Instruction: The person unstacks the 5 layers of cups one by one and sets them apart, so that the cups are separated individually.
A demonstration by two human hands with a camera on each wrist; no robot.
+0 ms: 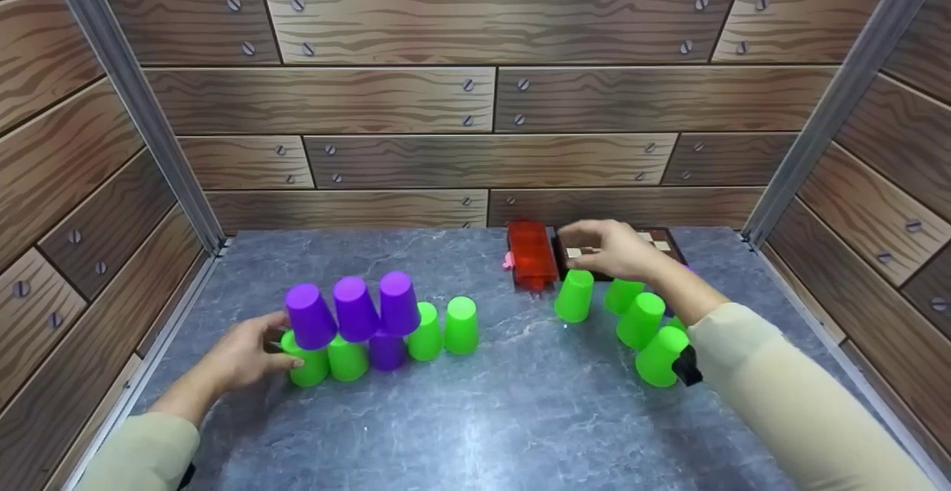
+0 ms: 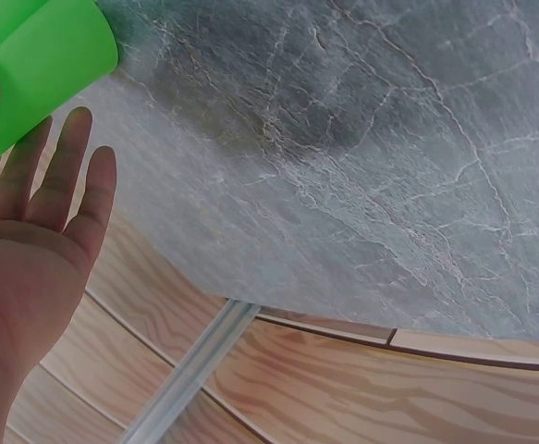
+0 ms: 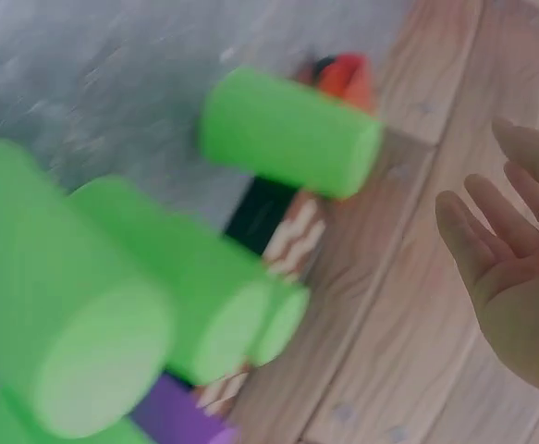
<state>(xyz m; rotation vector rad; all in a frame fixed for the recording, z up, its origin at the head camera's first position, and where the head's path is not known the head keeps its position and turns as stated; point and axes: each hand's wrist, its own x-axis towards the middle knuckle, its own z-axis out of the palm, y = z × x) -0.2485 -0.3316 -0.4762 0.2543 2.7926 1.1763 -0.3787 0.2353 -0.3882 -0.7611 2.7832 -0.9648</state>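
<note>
On the grey marble tabletop (image 1: 490, 417) stands a two-tier cup stack: a bottom row of green cups and one purple cup (image 1: 386, 351), with three upside-down purple cups (image 1: 355, 309) on top. My left hand (image 1: 276, 344) rests with straight fingers against the leftmost green cup (image 1: 310, 368); in the left wrist view the left hand (image 2: 56, 148) touches that green cup (image 2: 42, 60). My right hand (image 1: 598, 249) hovers relaxed and holds nothing just above a lone upside-down green cup (image 1: 574, 296). The right wrist view shows that right hand (image 3: 496, 222) open beside the blurred green cup (image 3: 287, 129).
Three more green cups (image 1: 640, 320) cluster under my right forearm. A red plastic object (image 1: 532, 253) and a dark box with beige pieces (image 1: 657, 242) lie against the back wall. Wood-pattern walls (image 1: 475, 105) enclose the table on three sides.
</note>
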